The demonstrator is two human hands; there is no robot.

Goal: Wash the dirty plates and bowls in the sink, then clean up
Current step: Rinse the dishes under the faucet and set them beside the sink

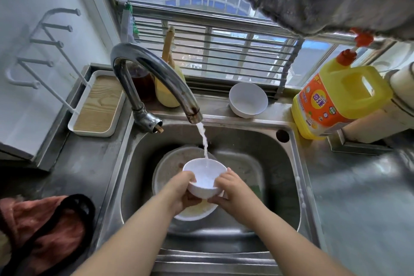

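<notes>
Both hands hold a small white ceramic bowl (205,177) over the basin of the stainless steel sink (289,163), right under the curved chrome faucet (156,78), whose thin stream of water (204,143) falls into the bowl's far side. The left hand (182,192) wraps the near-left rim, thumb over the edge and fingers curled beneath; the right hand (230,188) clamps the right side the same way, fingers on the rim. Below the bowl sits a greasy round metal pan (170,163), and at its near edge a white dish with yellowish residue (195,213), both unwashed by the look of them. A second white bowl (248,99) rests on the ledge behind the sink, apparently clean, near the yellow detergent jug with an orange label (336,101).

The step looks like rinsing, with most of the pile left to do. The main risk is slip: wet glazed ceramic, possibly soapy, held only at the rim, could twist out as it fills and gains weight, then drop onto the pan and chip. Tilting it too sharply under the stream would send water over the front edge of the sink. The bowl on the narrow ledge sits close to the basin's rim, so a careless elbow or a hasty set-down beside it might knock it in
</notes>
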